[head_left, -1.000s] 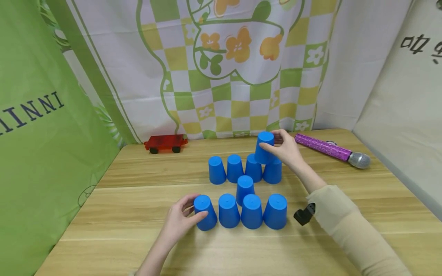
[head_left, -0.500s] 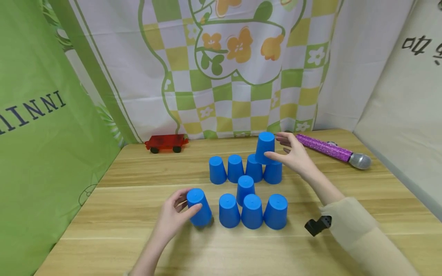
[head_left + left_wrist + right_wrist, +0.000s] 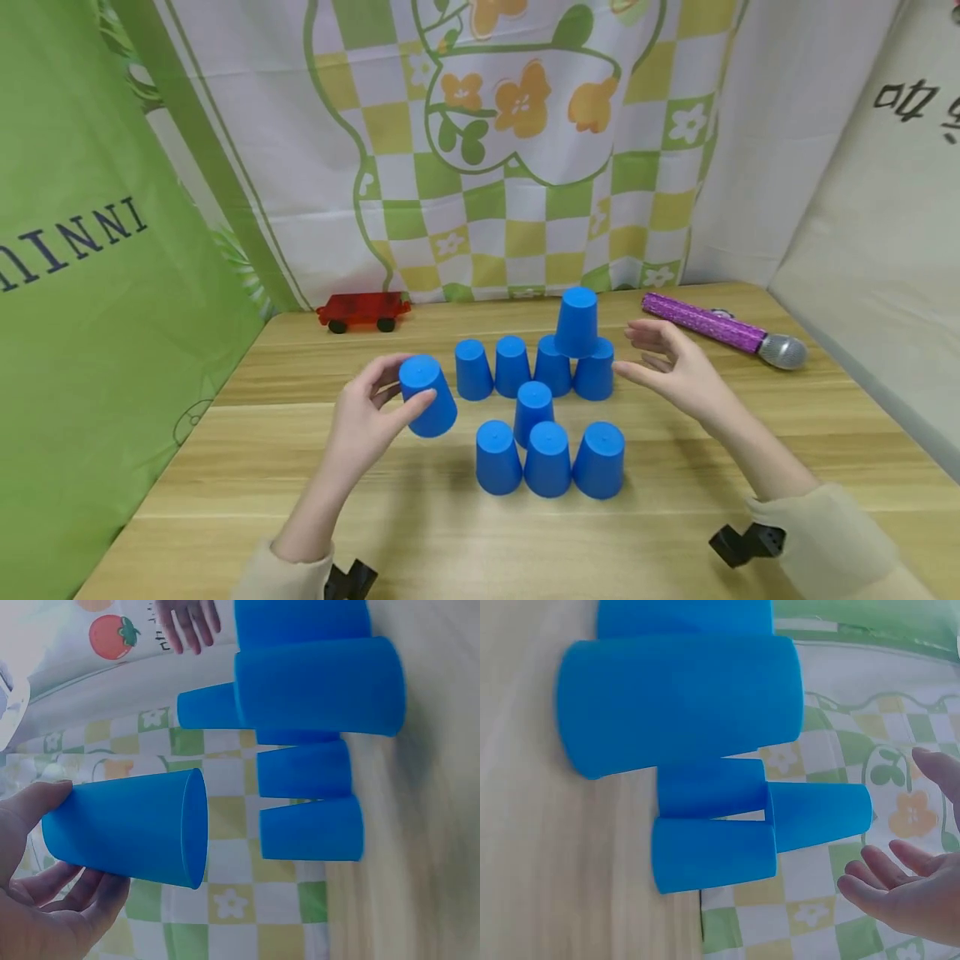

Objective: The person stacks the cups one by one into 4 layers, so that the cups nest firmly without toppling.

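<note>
My left hand [image 3: 367, 412] grips an upside-down blue cup [image 3: 429, 398] between thumb and fingers, raised above the table; the left wrist view shows the cup's rim [image 3: 195, 829] well apart from the other cups. My right hand [image 3: 675, 371] hangs beside the back row, fingers spread, with nothing in it. One blue cup [image 3: 577, 323] rests on top of the two rightmost cups of the back row [image 3: 594, 371]. Nearer to me is a front row of 3 upside-down cups [image 3: 548, 461], with a single cup [image 3: 533, 410] just behind it.
A red toy wagon [image 3: 363, 312] stands at the table's back left. A purple glittery microphone [image 3: 708, 325] lies at the back right. Behind the wooden table [image 3: 300, 467] hangs a patterned cloth [image 3: 517, 208], with fabric walls on both sides.
My left hand has lifted the leftmost front-row cup and carried it up and away towards the back. My right hand has let go of the upper cup and drawn back to the right.
</note>
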A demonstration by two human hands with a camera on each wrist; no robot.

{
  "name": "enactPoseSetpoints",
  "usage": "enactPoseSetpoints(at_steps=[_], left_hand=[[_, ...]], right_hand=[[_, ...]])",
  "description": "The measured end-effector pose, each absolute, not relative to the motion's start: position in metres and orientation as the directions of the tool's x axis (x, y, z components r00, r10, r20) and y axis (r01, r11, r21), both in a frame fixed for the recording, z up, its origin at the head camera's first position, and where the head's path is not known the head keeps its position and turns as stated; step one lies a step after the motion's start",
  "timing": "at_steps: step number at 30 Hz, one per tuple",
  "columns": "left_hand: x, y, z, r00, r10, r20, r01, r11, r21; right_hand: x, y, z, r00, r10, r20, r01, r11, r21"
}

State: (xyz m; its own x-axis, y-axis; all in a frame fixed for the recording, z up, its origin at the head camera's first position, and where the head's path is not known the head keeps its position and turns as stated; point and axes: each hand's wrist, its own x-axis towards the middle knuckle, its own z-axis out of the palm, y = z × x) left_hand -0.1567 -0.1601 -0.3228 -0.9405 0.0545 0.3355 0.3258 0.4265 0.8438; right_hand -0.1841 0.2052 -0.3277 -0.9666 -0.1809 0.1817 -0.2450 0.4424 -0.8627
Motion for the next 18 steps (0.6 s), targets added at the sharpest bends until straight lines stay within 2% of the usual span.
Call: enactPoseSetpoints(at_steps=[7,18], left_hand=[[-0.177,-0.152,-0.301,-0.929,0.055,0.366,0.356,0.401,0.844],[-0.213,-0.130,-0.288,-0.927,0.052,0.373,0.362,0.395,0.844]], right_hand=[[-0.159,0.203,-0.343,-0.961,-0.184,0.208,-0.272,0.475,-0.837],[-0.130,0.193,-0.374,-0.961,-0.169,0.219,-0.275,0.495,-0.824]])
